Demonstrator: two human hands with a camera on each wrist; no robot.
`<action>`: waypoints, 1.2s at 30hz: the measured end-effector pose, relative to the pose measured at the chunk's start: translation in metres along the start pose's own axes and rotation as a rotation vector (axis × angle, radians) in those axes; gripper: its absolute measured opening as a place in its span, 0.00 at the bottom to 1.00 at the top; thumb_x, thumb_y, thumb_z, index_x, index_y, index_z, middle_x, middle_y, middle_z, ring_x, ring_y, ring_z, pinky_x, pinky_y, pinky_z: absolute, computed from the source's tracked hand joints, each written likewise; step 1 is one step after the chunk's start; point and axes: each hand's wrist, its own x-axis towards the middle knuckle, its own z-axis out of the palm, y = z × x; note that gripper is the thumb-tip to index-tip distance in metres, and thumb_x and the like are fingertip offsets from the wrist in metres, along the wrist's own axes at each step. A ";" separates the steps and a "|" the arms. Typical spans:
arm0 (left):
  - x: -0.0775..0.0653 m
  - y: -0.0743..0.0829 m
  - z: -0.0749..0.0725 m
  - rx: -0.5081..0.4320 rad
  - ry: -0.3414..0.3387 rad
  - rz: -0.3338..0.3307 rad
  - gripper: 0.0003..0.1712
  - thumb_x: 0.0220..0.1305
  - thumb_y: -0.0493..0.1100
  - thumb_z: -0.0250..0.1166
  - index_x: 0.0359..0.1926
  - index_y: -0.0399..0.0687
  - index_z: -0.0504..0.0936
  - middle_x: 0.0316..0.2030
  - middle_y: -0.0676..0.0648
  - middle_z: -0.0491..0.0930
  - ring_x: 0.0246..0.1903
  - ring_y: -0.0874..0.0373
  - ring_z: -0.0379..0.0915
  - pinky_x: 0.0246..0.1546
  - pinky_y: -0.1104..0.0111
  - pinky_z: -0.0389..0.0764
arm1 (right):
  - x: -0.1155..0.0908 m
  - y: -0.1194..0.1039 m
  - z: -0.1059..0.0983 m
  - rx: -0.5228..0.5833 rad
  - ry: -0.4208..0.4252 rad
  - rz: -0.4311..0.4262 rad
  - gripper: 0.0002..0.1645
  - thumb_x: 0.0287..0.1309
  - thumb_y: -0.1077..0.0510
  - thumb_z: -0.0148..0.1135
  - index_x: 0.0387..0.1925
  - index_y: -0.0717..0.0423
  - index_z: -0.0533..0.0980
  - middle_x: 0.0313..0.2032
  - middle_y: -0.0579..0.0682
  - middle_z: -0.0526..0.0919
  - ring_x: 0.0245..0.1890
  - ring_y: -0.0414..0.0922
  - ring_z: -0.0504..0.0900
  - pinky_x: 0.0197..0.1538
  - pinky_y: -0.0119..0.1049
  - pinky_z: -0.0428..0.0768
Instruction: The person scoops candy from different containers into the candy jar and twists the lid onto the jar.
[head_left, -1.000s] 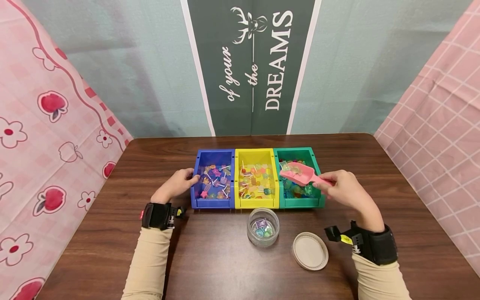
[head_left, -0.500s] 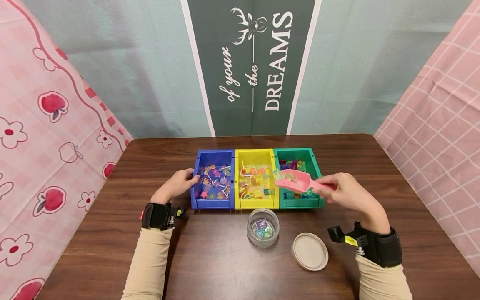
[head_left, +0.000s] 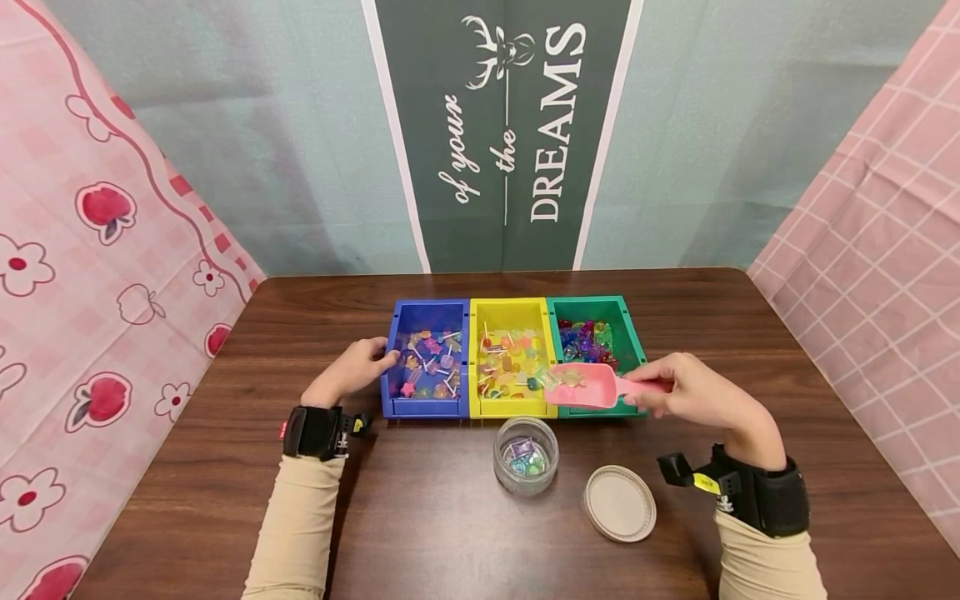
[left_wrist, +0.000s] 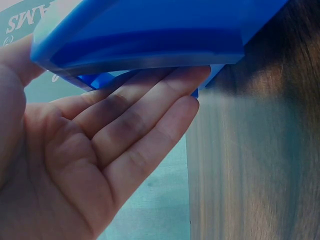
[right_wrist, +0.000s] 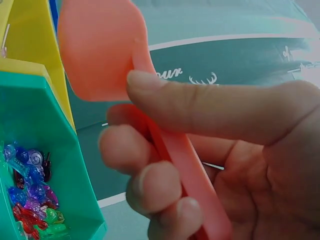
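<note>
My right hand [head_left: 701,387] grips the handle of a pink scoop [head_left: 592,387], thumb along its top and fingers curled beneath in the right wrist view. Several pale, clear candy-like pieces [head_left: 567,379] lie at the scoop's front, which is over the near part of the green bin [head_left: 637,346] and the yellow bin's edge. My left hand [head_left: 351,371] holds the left wall of the blue bin [head_left: 426,408], thumb over the rim and fingers along the outside [left_wrist: 145,120]. A clear jar [head_left: 527,479] with a few coloured pieces stands in front of the yellow bin [head_left: 513,408].
The three bins stand side by side on the dark wood table [head_left: 420,533]. Lollipop-like pieces [head_left: 442,362] lie in the blue and yellow bins, jewel-coloured ones [right_wrist: 35,185] in the green. A round pale lid [head_left: 620,504] lies right of the jar. Curtains [head_left: 300,167] hang behind.
My right hand has brought the loaded scoop nearer and slightly left, from over the green bin's middle toward its front edge, uncovering the coloured pieces behind. My left hand stays on the blue bin.
</note>
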 end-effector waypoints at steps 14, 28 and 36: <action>0.000 -0.001 0.000 0.004 0.005 0.013 0.15 0.68 0.40 0.53 0.45 0.29 0.75 0.35 0.34 0.81 0.31 0.53 0.72 0.36 0.59 0.76 | 0.000 0.000 0.003 0.097 -0.142 -0.096 0.10 0.54 0.61 0.64 0.38 0.60 0.82 0.20 0.56 0.81 0.18 0.42 0.75 0.18 0.34 0.80; 0.001 0.000 0.000 -0.004 -0.006 -0.005 0.17 0.69 0.41 0.52 0.46 0.29 0.75 0.36 0.36 0.81 0.33 0.52 0.72 0.39 0.57 0.77 | 0.003 -0.003 0.006 0.113 -0.219 -0.093 0.07 0.52 0.61 0.66 0.35 0.59 0.83 0.15 0.51 0.73 0.16 0.29 0.63 0.16 0.23 0.66; 0.001 0.000 0.000 -0.011 -0.008 -0.009 0.16 0.68 0.41 0.52 0.45 0.30 0.75 0.35 0.37 0.80 0.32 0.53 0.71 0.36 0.60 0.75 | 0.004 -0.006 0.008 0.100 -0.213 -0.095 0.10 0.52 0.59 0.67 0.35 0.61 0.84 0.17 0.53 0.77 0.18 0.29 0.63 0.16 0.24 0.65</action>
